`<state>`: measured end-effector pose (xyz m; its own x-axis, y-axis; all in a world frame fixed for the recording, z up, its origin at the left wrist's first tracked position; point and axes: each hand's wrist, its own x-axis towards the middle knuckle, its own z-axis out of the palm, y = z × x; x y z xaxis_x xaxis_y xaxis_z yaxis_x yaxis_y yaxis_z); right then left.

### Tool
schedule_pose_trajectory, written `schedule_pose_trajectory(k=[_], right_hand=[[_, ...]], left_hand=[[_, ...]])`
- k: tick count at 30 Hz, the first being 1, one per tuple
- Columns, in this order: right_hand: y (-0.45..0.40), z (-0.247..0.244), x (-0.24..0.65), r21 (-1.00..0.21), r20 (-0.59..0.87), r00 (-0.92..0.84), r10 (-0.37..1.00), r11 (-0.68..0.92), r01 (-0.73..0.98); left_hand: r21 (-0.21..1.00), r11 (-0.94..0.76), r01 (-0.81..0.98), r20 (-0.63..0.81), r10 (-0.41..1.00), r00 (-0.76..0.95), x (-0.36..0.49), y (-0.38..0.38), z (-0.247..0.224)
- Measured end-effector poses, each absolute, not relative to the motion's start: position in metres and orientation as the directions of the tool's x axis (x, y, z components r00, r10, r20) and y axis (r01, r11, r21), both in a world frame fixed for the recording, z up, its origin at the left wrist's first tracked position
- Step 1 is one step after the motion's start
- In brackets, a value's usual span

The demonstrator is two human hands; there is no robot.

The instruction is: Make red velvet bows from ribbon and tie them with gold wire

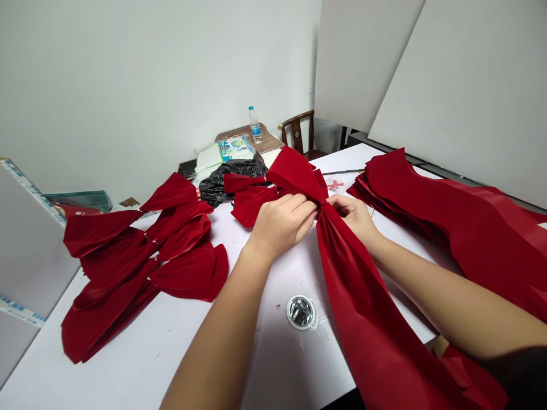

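Both of the person's 2 hands are narrowly closed on the same thing. The left hand (pixel 282 223) and the right hand (pixel 354 217) pinch the gathered waist of a red velvet bow (pixel 294 175), which sits just between them, held slightly above the desk (pixel 166 347). The bow's loops fan out beyond and to the left of the left hand, while its long velvet tail (pixel 363 307) falls from the right hand's inner side toward the near edge of the desk.

Well to the left of the left hand lies a heap of similar red velvet bows (pixel 141 256), each pinched at the middle. To the right of the right hand sits a stack of cut red velvet pieces (pixel 448 213), lying flat and overlapping. Below and between the hands, a round metal disc in clear plastic (pixel 301 312) rests on the white surface.

Beyond the left hand are a black plastic bag (pixel 231 181), a printed packet (pixel 236 149) and a water bottle (pixel 255 124). A wooden chair (pixel 297 132) stands farther off, beyond the right hand, and white boards (pixel 461 85) rise past it.
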<state>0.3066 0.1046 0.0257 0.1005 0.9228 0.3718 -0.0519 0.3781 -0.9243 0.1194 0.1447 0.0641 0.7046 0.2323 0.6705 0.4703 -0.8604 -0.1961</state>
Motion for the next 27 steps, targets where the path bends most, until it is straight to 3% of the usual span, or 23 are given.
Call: schedule_pose_trajectory(k=[4,7,11,14,16,19,23,27], right_hand=[[0.106,0.024,0.307,-0.908,0.415,0.072,0.907,0.418,-0.035],[0.108,0.021,0.308,-0.892,0.450,0.065,0.890,0.452,-0.019],[0.111,0.016,0.311,-0.837,0.547,0.077,0.833,0.546,0.035],[0.113,0.013,0.315,-0.766,0.642,0.072,0.763,0.635,0.102],[0.113,0.011,0.318,-0.720,0.691,0.059,0.720,0.679,0.142],[0.112,0.011,0.320,-0.695,0.713,0.053,0.699,0.694,0.189],[0.108,0.017,0.317,-0.741,0.665,0.085,0.742,0.641,0.199],[0.105,0.024,0.313,-0.858,0.514,0.091,0.853,0.512,0.055]], left_hand=[[-0.110,-0.879,0.464,0.650,0.290,0.702,0.119,0.147,0.060],[0.050,-0.882,0.469,0.623,0.394,0.676,0.121,0.148,0.056],[0.434,-0.804,0.406,0.554,0.594,0.583,0.132,0.145,0.050],[0.768,-0.619,0.164,0.466,0.715,0.521,0.144,0.139,0.049],[0.897,-0.443,0.008,0.378,0.774,0.508,0.152,0.135,0.049],[0.975,-0.202,-0.090,0.221,0.854,0.471,0.161,0.130,0.050],[0.992,0.087,-0.087,-0.036,0.882,0.470,0.164,0.128,0.054],[0.999,0.048,-0.012,-0.032,0.820,0.571,0.153,0.130,0.065]])
